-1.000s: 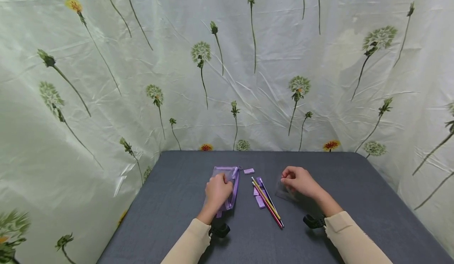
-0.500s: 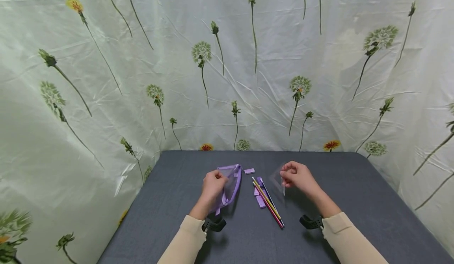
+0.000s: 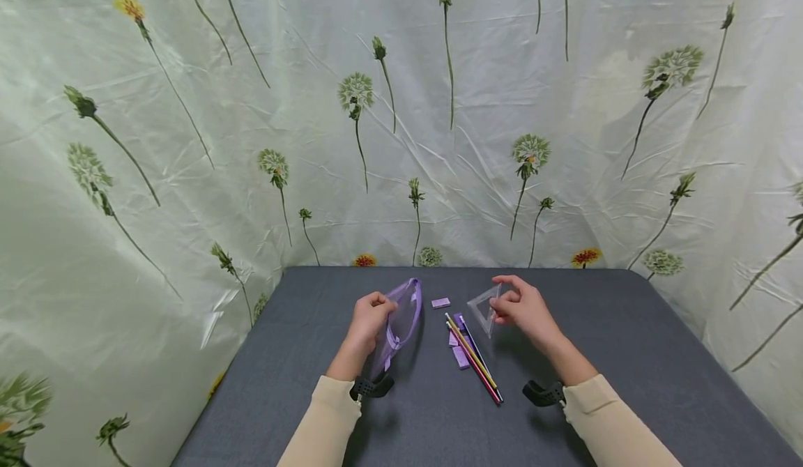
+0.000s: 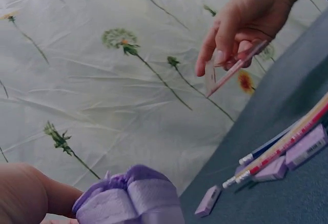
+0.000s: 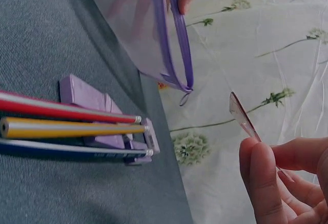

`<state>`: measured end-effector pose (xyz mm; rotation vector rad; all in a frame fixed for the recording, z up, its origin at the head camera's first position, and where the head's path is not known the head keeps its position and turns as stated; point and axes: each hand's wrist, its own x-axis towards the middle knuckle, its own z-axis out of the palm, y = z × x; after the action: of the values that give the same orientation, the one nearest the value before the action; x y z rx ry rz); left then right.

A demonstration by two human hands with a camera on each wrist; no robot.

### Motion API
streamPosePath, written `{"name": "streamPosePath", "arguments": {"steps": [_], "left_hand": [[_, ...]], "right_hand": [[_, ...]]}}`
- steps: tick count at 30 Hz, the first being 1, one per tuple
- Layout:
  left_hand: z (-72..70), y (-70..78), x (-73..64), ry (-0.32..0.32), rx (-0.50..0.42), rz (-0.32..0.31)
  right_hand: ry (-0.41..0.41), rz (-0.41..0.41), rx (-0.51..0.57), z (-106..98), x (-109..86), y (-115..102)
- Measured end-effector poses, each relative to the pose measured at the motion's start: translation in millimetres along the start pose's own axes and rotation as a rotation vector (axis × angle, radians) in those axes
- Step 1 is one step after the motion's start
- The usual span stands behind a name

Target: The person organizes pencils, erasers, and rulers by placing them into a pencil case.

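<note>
Set square (image 3: 480,319): clear triangle, held off the table (image 3: 320,390), tilted; in the head view one corner points left at the pouch, one towards the far edge, one towards the near side. I cannot tell its longest side.
Pouch (image 3: 403,314): see-through with a purple zipped rim; the long mouth runs from the far edge towards the near side, its near end veering left, and gapes right, facing the set square.
Pencils (image 3: 472,353): red, yellow and blue, lying close together between the two, on the table below them; they slant, near ends further right.
Lilac blocks (image 3: 461,357): under and beside the pencils' far ends.
Lone block (image 3: 440,302): nearest the far edge, apart from the pencils, between the hands.
Right hand (image 3: 525,314): thumb and fingers pinch the set square, one finger reaching out above; the triangle juts leftward from the fingertips, towards the far edge's middle.
Left hand (image 3: 366,322): fingers bent in, pinching the pouch's left side; the pouch hangs right of it, nearer the table's left edge than the right.
Sheet (image 3: 464,174): dandelion print, beyond the far edge.
</note>
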<state>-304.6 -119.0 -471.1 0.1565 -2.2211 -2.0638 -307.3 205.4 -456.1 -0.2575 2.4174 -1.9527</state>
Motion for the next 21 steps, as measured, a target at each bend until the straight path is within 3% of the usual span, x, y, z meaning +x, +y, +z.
{"name": "streamPosePath", "arguments": {"steps": [6,12,21], "left_hand": [[2.7,0.2,2.1,-0.026,-0.058,-0.05],[9.1,-1.1,5.5,-0.035,-0.109,-0.04],[16.1,0.0,2.8,0.122,-0.103,0.016]], "right_hand": [[0.015,-0.01,0.021,8.5,1.3,-6.6],[-0.009,-0.043,0.062,19.5,3.2,-12.4],[-0.011,-0.069,0.11,35.8,4.9,-17.8]]}}
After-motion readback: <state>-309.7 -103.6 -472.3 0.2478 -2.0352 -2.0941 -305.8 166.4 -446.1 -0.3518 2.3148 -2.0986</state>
